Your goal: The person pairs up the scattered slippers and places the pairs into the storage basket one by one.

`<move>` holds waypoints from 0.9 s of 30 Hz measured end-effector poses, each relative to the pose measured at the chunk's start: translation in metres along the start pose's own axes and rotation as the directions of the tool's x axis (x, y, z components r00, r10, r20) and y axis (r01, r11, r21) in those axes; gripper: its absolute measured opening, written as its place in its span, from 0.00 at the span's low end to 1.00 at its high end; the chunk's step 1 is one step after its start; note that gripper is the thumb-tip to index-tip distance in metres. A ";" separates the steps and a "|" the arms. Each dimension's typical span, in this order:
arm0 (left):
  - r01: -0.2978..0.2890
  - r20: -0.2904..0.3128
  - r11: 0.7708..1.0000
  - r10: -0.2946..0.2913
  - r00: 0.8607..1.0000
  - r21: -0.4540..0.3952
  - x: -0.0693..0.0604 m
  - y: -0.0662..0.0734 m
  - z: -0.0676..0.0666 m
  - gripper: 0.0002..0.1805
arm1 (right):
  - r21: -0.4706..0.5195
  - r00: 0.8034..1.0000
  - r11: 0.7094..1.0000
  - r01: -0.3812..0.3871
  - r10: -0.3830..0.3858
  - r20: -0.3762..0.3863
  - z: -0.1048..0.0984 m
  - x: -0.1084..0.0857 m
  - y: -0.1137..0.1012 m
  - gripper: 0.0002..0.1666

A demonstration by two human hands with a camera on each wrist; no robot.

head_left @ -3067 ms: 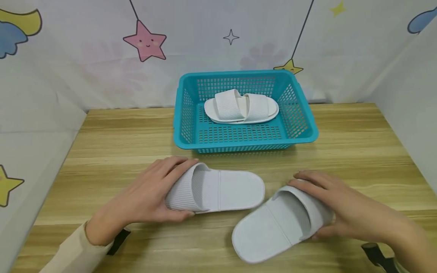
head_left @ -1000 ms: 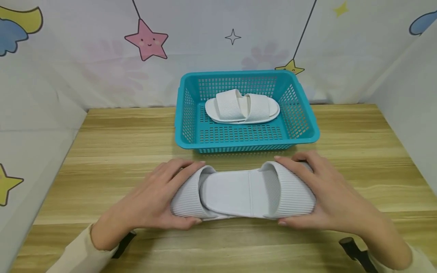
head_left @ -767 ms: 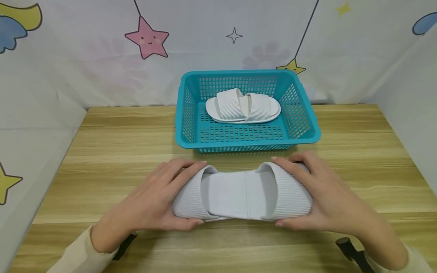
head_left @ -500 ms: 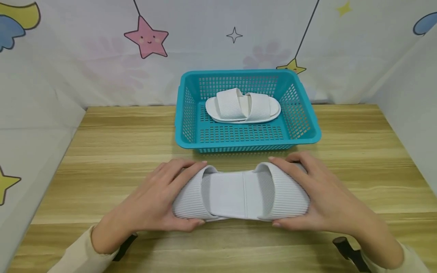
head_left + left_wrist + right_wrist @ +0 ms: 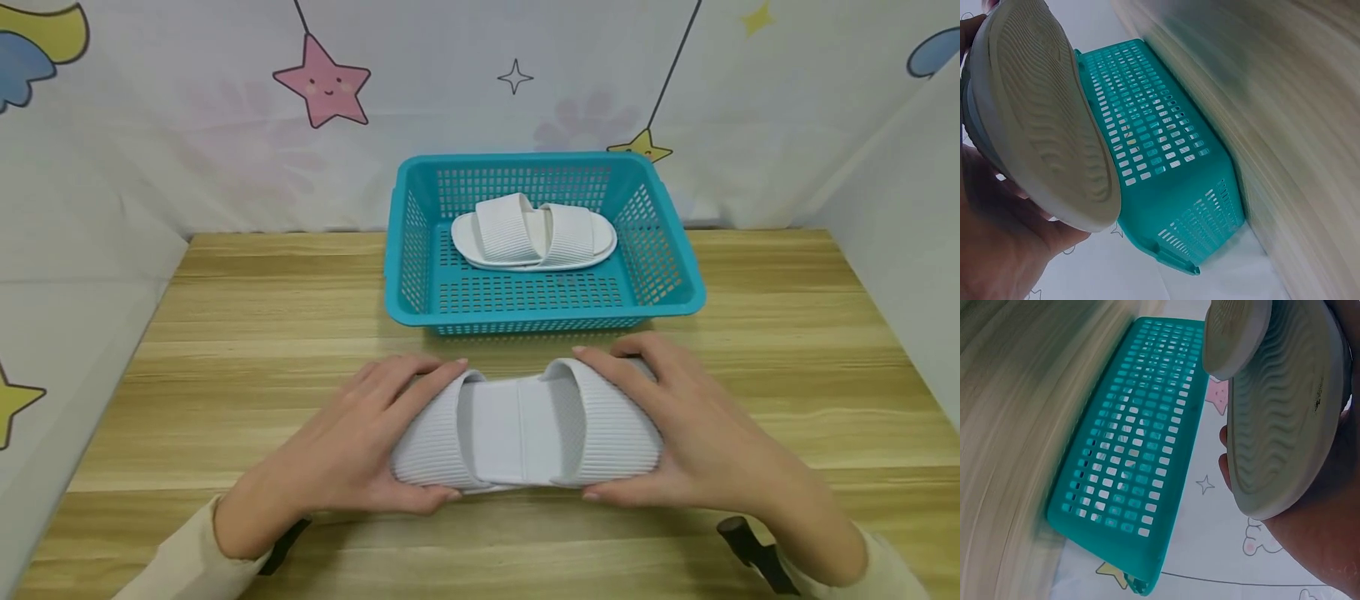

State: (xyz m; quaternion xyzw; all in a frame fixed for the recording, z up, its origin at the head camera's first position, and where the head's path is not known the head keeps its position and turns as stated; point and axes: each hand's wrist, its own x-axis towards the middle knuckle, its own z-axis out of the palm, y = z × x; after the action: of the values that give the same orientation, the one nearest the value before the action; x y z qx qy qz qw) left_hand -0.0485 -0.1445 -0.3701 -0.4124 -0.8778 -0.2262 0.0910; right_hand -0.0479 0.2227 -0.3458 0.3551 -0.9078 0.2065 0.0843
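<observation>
In the head view, my left hand [image 5: 345,450] grips a pale grey slipper [image 5: 431,437] across its ribbed strap, thumb on the near side. Opposite it, my right hand [image 5: 697,433] grips the matching slipper [image 5: 618,429] the same way. Their heel ends face each other, and the right slipper's heel is tucked inside the left one's strap. Both wrist views show wavy soles, the left slipper's sole [image 5: 1047,106] and the right slipper's sole [image 5: 1285,412], lifted off the table. The left slipper's heel lies hidden beneath the right slipper in the head view.
A teal plastic basket [image 5: 543,322] stands behind the hands on the wooden table [image 5: 247,333]. Inside it lies a white pair of slippers [image 5: 506,233], also fitted together. A printed cloth [image 5: 442,108] hangs behind, with pale walls at both sides.
The slippers were apart, the right one angled. The right hand has brought its slipper in line and slid it leftward into the left strap. The left hand has shifted slightly right.
</observation>
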 end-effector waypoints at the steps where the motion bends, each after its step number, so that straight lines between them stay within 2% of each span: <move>1: -0.002 0.000 1.000 0.002 1.000 -0.002 0.001 0.001 0.000 0.60 | 0.002 1.000 1.000 0.003 -0.003 0.000 0.000 0.001 0.000 0.72; 12: -0.045 -0.002 0.999 0.045 0.999 -0.001 0.011 0.006 0.008 0.60 | 0.010 1.000 1.000 0.017 -0.017 0.005 0.006 0.005 -0.003 0.71; 27: -0.053 0.010 0.999 0.053 0.999 0.003 0.017 0.009 0.012 0.60 | 0.024 0.999 0.999 0.034 -0.034 -0.001 0.012 0.011 -0.007 0.70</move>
State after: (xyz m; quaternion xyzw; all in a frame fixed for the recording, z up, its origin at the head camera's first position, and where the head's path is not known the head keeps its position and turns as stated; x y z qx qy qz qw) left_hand -0.0518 -0.1223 -0.3713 -0.4366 -0.8672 -0.2203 0.0935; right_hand -0.0514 0.2063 -0.3514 0.3715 -0.8990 0.2162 0.0839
